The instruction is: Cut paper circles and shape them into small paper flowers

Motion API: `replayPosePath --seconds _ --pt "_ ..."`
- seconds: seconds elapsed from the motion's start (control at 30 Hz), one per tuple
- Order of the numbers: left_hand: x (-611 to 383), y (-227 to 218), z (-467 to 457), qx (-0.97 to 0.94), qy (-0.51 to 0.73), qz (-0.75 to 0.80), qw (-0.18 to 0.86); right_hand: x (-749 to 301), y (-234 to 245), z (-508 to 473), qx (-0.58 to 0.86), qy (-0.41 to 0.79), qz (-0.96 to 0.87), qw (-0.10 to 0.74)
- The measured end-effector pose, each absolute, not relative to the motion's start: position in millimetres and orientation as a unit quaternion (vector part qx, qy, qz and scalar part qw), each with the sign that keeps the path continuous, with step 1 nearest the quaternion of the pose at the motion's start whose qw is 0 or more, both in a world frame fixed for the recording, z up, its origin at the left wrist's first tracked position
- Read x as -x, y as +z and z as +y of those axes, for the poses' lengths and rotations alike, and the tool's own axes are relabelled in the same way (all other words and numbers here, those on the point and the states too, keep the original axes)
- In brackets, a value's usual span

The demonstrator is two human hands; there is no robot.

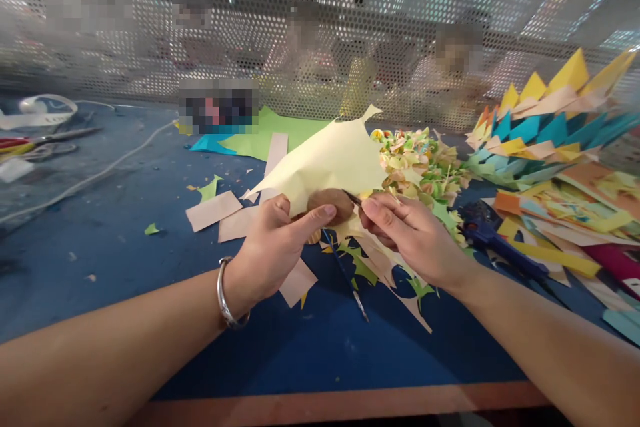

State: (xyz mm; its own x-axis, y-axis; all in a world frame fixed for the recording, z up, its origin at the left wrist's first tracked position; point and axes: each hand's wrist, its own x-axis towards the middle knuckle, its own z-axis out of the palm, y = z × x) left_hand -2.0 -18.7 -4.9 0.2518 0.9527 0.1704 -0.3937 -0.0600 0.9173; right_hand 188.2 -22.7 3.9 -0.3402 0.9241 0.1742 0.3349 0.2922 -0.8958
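My left hand (280,240), with a silver bangle at the wrist, grips a brown round disc (330,205) against a pale yellow sheet of paper (330,153). Its thumb presses on the disc's face. In my closed right hand (405,227) is a slim dark pointed tool (351,197), its tip at the disc's right edge; the fingers hide most of it, so I cannot tell its exact kind. The sheet is lifted off the table and slants away from me. Below the hands lies a thin blue pen (345,273).
Pink paper strips (214,211) and green scraps lie on the blue table (125,233). A heap of small cut pieces (420,160) stands behind my right hand. Rightward are a blue glue gun (500,247) and folded-paper stacks (555,120). A perforated metal screen (280,33) rises behind.
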Motion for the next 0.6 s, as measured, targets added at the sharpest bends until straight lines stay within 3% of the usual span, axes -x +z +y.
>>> replayPosePath --seconds 0.2,0.6 --pt "3.2 -5.8 -17.5 -0.527 0.533 0.344 0.565 -189.2 2.4 -22.6 0.446 0.403 -0.711 0.364" --pt "2.5 0.3 -21.4 -0.506 0.551 0.332 0.574 -186.5 1.4 -22.4 0.433 0.434 -0.694 0.377"
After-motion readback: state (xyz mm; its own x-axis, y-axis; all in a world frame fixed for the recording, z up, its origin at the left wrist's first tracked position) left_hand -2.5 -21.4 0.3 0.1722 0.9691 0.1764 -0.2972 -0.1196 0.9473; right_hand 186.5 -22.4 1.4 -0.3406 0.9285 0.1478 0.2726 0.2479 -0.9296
